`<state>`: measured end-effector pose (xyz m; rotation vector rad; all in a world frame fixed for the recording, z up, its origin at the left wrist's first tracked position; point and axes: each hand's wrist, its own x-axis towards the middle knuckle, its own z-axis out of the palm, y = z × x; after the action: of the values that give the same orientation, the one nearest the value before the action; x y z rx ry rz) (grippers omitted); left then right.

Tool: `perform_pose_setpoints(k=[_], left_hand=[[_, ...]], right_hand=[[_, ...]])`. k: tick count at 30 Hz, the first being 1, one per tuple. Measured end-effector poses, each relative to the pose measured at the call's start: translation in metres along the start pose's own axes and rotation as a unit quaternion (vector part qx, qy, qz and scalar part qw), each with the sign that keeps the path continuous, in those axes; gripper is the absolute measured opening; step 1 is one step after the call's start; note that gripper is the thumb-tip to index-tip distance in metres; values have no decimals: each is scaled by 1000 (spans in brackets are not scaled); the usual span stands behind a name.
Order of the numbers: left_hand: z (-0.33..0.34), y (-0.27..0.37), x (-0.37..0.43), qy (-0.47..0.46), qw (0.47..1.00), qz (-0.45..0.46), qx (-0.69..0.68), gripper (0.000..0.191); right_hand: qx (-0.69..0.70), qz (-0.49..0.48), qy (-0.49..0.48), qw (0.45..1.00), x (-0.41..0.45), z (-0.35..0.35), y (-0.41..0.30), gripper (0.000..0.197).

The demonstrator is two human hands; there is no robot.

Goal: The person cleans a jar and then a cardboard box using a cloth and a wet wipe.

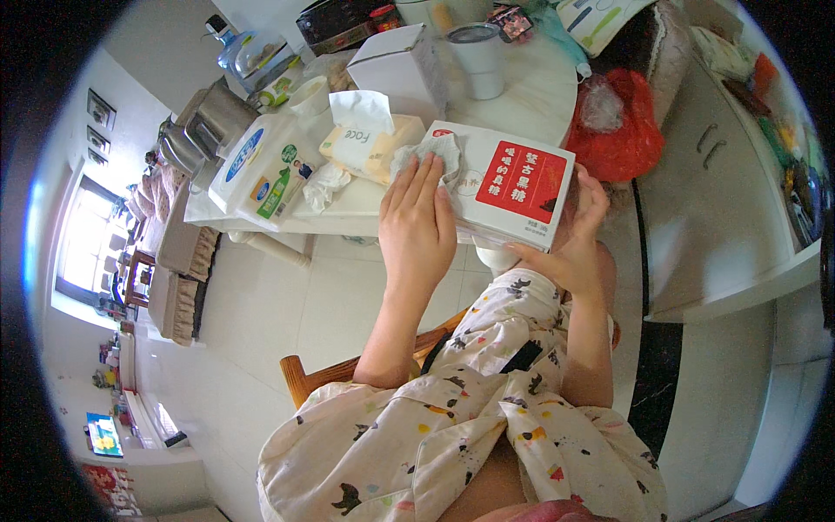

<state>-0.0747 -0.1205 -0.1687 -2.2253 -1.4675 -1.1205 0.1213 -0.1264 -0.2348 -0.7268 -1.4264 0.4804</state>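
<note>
A white cardboard box (456,189) with a red printed panel lies at the table's near edge. My left hand (417,212) is laid flat on a crumpled white wipe (427,154), pressing it against the left end of the box top. With thumb at the near corner and fingers along the right side, my right hand (574,238) grips the box. Just left of the box is a yellow pack of facial tissues (365,147) with one tissue pulled up. A crumpled tissue (326,186) rests in front of that pack, beside a large white-and-green wipes pack (264,169).
Behind the box stand a white carton (401,68) and a lidded white tumbler (479,68). A red plastic bag (616,130) is right of the table (545,111). Steel kettles (209,127) crowd its left end. A wooden chair (297,378) is under me.
</note>
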Motion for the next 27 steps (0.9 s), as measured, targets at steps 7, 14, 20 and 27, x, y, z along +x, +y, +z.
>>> perform_pose_setpoints(k=[7,14,20,27], left_hand=[[7,-4,10,27,999,-19,13,32],[8,-2,20,-5,999,-49,-3,34],[4,-4,23,-16,997,-48,-58,35],[9,6,21,-16,999,-28,-39,35]], right_hand=[[46,-2,-31,998,-1,1,1,98],[16,-27,23,999,-3,5,1,91],[-42,-84,-2,996,-3,0,-2,88],[-128,-77,-22,989,-1,-7,-24,87]])
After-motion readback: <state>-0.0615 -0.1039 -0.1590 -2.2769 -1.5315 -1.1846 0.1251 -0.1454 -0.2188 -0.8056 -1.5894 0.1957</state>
